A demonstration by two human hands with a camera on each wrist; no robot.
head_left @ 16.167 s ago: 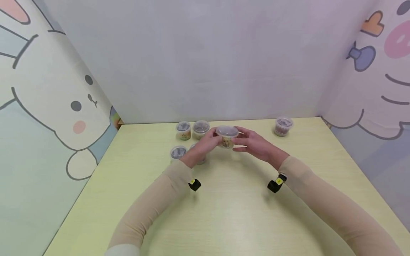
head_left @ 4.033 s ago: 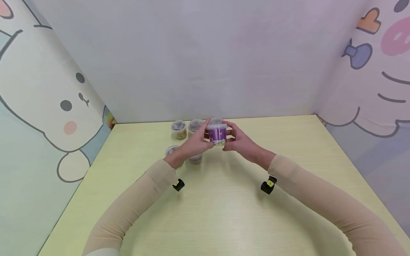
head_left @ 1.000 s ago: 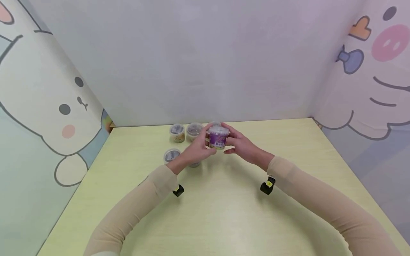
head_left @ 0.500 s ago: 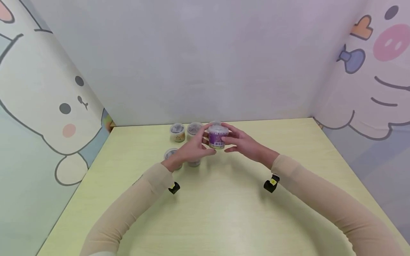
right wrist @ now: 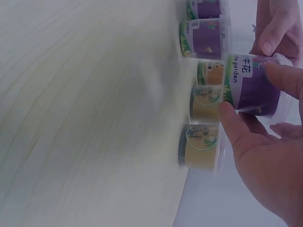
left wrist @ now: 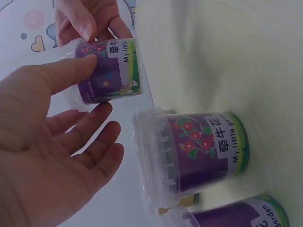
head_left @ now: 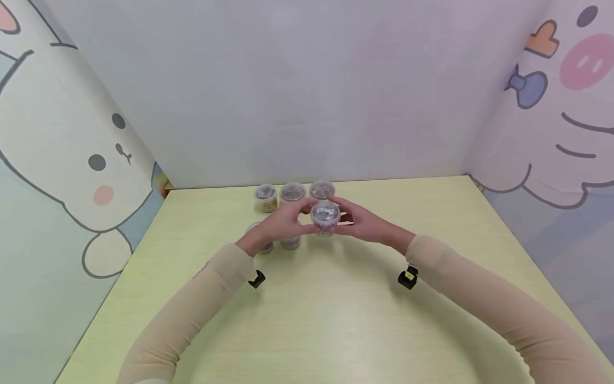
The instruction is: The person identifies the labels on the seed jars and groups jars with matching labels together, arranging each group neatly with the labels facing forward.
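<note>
Between my two hands, above the table, is a small purple plastic cup (head_left: pixel 325 216) with a clear lid, tipped so the lid faces the head camera. My left hand (head_left: pixel 288 220) holds its left side, the thumb on the purple label in the left wrist view. From the right, my right hand (head_left: pixel 366 223) grips it with thumb and fingers. The label on the held cup (left wrist: pixel 111 71) shows flowers and the words "My little". Two more purple cups stand by my left hand: one front cup (head_left: pixel 291 242) and another (left wrist: pixel 241 215), partly hidden in the head view.
Along the back of the pale wooden table (head_left: pixel 336 320) three tan-labelled lidded cups stand in a row: left (head_left: pixel 266 198), middle (head_left: pixel 293 191) and right (head_left: pixel 322 189). A white curtain (head_left: pixel 297 90) hangs behind; cartoon-printed cloth is at both sides.
Earlier my hands held a tan cup, now in the back row; the purple cup has left the right rear. Both hands turned it, and just now brought it nearer, lid tipping toward me.
</note>
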